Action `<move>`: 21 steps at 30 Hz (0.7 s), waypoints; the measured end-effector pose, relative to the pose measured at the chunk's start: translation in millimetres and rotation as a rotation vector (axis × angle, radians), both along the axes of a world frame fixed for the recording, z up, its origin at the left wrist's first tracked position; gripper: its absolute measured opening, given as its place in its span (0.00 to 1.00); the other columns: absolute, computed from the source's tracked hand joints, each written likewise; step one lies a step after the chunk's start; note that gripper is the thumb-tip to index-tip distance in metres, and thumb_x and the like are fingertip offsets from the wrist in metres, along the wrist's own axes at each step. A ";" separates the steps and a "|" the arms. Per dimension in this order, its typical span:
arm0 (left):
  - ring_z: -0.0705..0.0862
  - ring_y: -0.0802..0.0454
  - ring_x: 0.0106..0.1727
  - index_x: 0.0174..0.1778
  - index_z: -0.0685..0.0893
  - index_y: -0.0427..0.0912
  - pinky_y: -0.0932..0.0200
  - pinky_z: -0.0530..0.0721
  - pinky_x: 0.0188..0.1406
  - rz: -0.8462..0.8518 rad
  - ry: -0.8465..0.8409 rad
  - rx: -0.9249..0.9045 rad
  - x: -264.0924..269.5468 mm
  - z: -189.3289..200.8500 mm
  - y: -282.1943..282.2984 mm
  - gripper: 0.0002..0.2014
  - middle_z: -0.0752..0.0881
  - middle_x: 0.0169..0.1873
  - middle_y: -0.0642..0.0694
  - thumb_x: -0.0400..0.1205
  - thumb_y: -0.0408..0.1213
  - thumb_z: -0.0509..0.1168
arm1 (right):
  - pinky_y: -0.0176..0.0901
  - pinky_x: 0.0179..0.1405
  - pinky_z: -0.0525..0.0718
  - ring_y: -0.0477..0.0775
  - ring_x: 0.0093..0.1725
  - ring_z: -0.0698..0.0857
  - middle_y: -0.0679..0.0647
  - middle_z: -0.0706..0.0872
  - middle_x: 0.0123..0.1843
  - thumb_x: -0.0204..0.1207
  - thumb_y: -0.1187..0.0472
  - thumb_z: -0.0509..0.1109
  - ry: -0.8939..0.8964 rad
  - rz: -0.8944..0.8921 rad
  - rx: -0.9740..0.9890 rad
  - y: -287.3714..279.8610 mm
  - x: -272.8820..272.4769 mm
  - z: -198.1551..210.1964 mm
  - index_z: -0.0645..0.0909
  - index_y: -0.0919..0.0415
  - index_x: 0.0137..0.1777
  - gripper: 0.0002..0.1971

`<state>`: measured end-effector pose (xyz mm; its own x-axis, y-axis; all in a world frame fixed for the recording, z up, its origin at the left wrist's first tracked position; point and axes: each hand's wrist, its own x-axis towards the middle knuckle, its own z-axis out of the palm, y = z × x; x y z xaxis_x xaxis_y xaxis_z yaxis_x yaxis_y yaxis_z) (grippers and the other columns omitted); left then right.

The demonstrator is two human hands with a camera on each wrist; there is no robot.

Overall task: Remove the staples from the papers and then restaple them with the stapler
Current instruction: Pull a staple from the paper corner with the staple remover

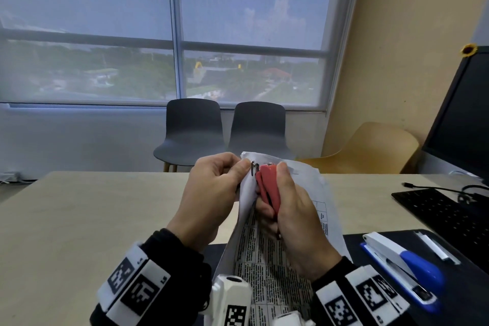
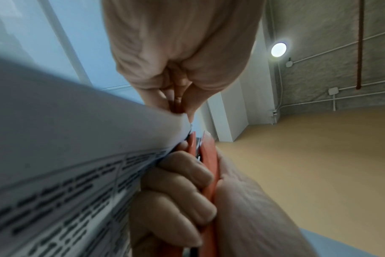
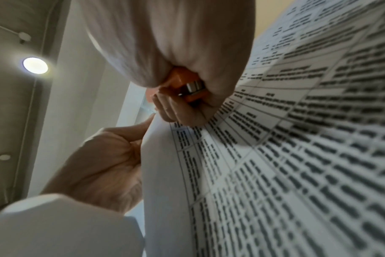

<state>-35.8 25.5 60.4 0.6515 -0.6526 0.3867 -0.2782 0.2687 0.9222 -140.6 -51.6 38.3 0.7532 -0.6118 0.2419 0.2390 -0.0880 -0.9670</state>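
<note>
Both hands are seen raised over the desk (image 1: 105, 206): the left hand (image 1: 211, 193) pinches the top corner of the stapled papers (image 1: 267, 259), while the right hand (image 1: 293, 209) is clenched round a red staple remover (image 1: 267, 188), its metal claws set at that corner. Removal is judged to be underway; whether the staple is hooked can't be told. Next, a steady squeeze-and-pull w/o tearing is called for, w/ the blue-and-white stapler (image 1: 404, 270) left untouched at right.
</note>
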 end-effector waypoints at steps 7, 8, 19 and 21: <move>0.81 0.24 0.39 0.39 0.78 0.27 0.23 0.82 0.45 0.018 -0.105 0.039 -1.8 -1.4 -0.6 0.24 0.80 0.38 0.20 0.79 0.50 0.64 | 0.33 0.14 0.58 0.46 0.16 0.61 0.51 0.67 0.23 0.84 0.35 0.50 -0.042 0.060 0.253 -0.8 1.1 0.7 0.78 0.60 0.42 0.29; 0.82 0.23 0.41 0.38 0.79 0.30 0.22 0.83 0.46 0.021 -0.129 0.049 -1.7 -0.7 -0.7 0.23 0.80 0.38 0.21 0.79 0.52 0.64 | 0.34 0.13 0.58 0.45 0.16 0.61 0.51 0.66 0.23 0.84 0.35 0.50 -0.052 0.070 0.272 -0.6 1.1 2.4 0.77 0.61 0.43 0.30; 0.73 0.49 0.25 0.29 0.73 0.30 0.46 0.76 0.34 0.191 -0.446 0.154 5.8 7.0 5.4 0.32 0.74 0.20 0.43 0.89 0.55 0.53 | 0.35 0.26 0.76 0.46 0.26 0.75 0.53 0.78 0.28 0.86 0.38 0.47 0.111 -0.010 -0.188 16.3 -2.6 8.6 0.77 0.59 0.39 0.29; 0.81 0.43 0.25 0.28 0.76 0.30 0.40 0.83 0.37 0.167 -0.421 0.138 9.9 1.7 3.9 0.34 0.81 0.18 0.40 0.90 0.55 0.52 | 0.36 0.31 0.80 0.49 0.30 0.79 0.54 0.82 0.33 0.87 0.40 0.48 0.100 0.031 -0.173 16.7 -3.0 8.5 0.79 0.65 0.44 0.30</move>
<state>-25.8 29.5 62.1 0.5570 -0.6160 0.5571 -0.6648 0.0715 0.7436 -143.5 -34.9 46.9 0.7968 -0.5435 0.2639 0.1475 -0.2486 -0.9573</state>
